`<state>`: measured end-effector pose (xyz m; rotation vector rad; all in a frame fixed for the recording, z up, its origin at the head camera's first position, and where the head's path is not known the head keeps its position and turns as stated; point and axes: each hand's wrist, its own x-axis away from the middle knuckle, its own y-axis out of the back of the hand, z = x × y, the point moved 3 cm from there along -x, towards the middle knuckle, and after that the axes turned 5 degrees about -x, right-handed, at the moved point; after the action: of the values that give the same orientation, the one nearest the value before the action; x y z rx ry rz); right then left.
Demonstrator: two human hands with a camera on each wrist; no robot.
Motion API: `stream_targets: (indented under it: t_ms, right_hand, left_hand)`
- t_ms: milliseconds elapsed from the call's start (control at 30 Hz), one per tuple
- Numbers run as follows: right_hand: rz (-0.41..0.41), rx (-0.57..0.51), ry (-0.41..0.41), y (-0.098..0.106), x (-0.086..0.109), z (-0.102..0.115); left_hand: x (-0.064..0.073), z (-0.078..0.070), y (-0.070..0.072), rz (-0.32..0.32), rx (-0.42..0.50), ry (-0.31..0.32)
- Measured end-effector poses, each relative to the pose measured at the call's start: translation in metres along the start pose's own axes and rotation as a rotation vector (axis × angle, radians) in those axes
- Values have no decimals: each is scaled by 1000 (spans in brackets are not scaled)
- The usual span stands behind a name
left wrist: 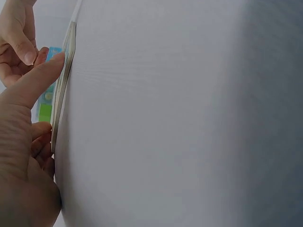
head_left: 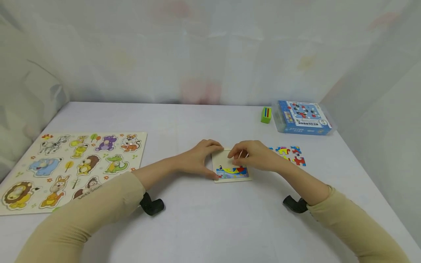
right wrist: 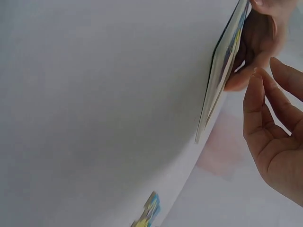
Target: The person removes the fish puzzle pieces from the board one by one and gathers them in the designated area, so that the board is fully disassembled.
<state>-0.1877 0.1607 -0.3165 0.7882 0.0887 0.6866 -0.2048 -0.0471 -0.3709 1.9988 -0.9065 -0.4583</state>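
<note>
A small jigsaw puzzle board (head_left: 231,180) with a pale rim lies on the table, colourful pieces filling its lower part and bare wood showing above. My left hand (head_left: 201,157) holds it at the left side, thumb at the near corner and fingers at the far one. In the left wrist view the thumb (left wrist: 42,78) lies along the board's edge. Over the board's right half hovers my right hand (head_left: 254,156), fingers loosely bent. Its thumb and a fingertip come close together in the right wrist view, with nothing visible between them. Loose jigsaw pieces (head_left: 298,160) lie right of this hand.
A large animal puzzle board (head_left: 70,160) covers the table's left side, partly under my left forearm. At the back right sit a blue box (head_left: 304,118) in clear plastic and a small green block (head_left: 266,114). Black wrist straps (head_left: 152,206) hang under both forearms.
</note>
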Motion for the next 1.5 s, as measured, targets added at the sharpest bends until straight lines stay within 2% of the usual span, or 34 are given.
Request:
stream_targets:
  t_ms: [300,700,1200,1500]
  right_hand:
    - [71,-7,23,-18,-9,7]
    - [92,2,52,-29,-11,8]
    - [92,37,101,-34,-13,5]
    - [70,47,83,-34,-15,2]
  left_hand:
    - [0,1,-2,-13,-27,-22]
    - [0,0,-2,-20,-25,-37]
    - [1,-3,1,-19,-27,-46]
    - [1,-2,1,-21,-23,-44]
